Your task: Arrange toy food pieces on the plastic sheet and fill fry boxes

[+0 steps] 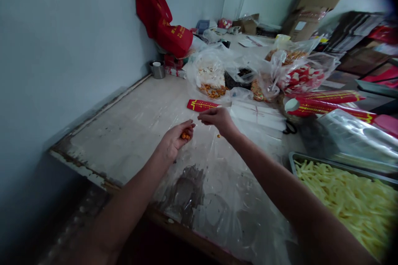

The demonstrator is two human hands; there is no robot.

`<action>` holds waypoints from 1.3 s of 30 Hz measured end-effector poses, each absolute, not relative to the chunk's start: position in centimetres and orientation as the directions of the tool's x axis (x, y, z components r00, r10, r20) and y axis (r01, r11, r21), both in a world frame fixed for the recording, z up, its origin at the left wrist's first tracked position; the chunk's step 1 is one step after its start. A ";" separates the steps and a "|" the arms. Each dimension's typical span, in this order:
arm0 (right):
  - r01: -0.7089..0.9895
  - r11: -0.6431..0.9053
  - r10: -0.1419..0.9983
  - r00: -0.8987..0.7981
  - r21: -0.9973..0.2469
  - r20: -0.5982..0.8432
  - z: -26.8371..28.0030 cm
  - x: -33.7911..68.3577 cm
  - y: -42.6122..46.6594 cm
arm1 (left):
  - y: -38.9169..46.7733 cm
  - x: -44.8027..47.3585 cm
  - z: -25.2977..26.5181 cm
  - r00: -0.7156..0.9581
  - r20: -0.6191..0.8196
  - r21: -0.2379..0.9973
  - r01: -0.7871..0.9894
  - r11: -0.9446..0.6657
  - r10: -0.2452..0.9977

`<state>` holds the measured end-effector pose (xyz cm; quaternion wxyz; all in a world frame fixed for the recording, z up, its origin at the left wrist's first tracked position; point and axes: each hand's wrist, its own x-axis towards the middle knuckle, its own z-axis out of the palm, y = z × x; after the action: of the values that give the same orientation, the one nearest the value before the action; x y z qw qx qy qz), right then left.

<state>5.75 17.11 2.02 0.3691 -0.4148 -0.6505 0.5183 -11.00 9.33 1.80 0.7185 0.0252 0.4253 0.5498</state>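
My left hand (178, 138) is closed over the worn table (124, 116), palm turned inward. Its curled fingers hold small round orange pieces (185, 136); their exact kind is unclear. Just to the right, my right hand (219, 119) has thumb and fingertips pinched together, close to the left fingertips but apart from them. Whatever sits in that pinch is too small to make out. A tiny orange bit (218, 136) lies on the table below the right wrist. Behind the right hand lies a flat red and yellow packet (202, 105).
Clear plastic bags (214, 68) of loose pieces crowd the table's back. On the right are red rolls (329, 107), clear plastic trays (357, 134) and a metal tray (292, 161) of pale yellow strips. A red bag (174, 37) leans against the left wall.
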 end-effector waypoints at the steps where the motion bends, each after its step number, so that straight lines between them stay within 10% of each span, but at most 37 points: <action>1: 0.200 0.141 0.931 -0.360 -0.970 0.061 1.9 5.7 18.0 | 9.4 -12.1 2.2 0.020 -0.585 0.504 -0.774 0.383 0.811; 7: 0.646 0.387 0.883 -0.464 -0.658 0.063 -1.1 4.5 19.4 | 8.0 -17.9 2.6 -0.084 -0.537 0.548 -0.791 0.271 0.840; 13: 0.707 0.576 0.804 -0.580 -0.410 0.130 -3.1 4.6 19.1 | 7.6 -18.6 1.0 -0.102 -0.548 0.496 -0.839 0.224 0.830; 19: 0.733 0.393 0.910 -0.399 -0.555 0.117 -0.6 3.8 18.5 | 7.5 -18.5 0.9 -0.033 -0.542 0.465 -0.844 0.267 0.840; 25: 0.320 0.692 0.658 -0.649 -0.648 0.382 3.6 -1.1 14.8 | 7.1 -19.0 0.5 0.091 -0.545 0.449 -0.809 0.381 0.834; 34: 0.239 0.347 0.809 -0.566 -0.907 0.160 3.4 -4.6 18.8 | 10.3 -19.3 1.7 -0.072 -0.570 0.519 -0.804 0.291 0.818; 39: 0.463 0.395 0.840 -0.531 -0.793 0.109 2.0 -4.3 22.5 | 9.9 -23.9 3.2 -0.124 -0.557 0.533 -0.812 0.238 0.822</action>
<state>-4.32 22.48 2.01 0.2577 -0.4102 -0.7945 0.3662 -23.86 9.90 3.24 0.6619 0.0056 0.4256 0.6171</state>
